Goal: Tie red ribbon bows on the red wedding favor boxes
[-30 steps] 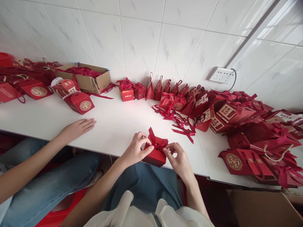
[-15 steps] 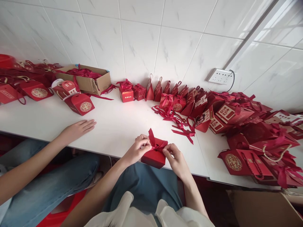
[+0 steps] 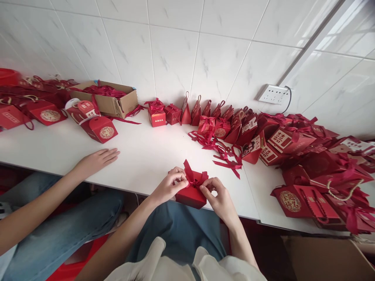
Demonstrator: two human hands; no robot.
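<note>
A red gift box point(image 3: 191, 196) rests at the front edge of the white table, directly before me. Across its top lies a red ribbon point(image 3: 191, 177) tied in a bow, one tail standing up. My left hand point(image 3: 172, 182) is on the left side of the bow, thumb and finger pinched on the ribbon. From the right, my right hand point(image 3: 216, 195) pinches the ribbon at the bow's other side. Loose red ribbons point(image 3: 219, 150) lie on the table beyond the box.
Another person's hand point(image 3: 98, 159) lies flat on the table point(image 3: 140, 156) at left. A cardboard box point(image 3: 127, 102) of ribbons stands by the wall. Several red gift boxes point(image 3: 290, 141) crowd the right side, more line the wall. A power strip point(image 3: 274, 95) is on the wall.
My right hand has shifted slightly left, toward the middle of the bow. My left hand stays nearly where it was. The other person's hand has not moved.
</note>
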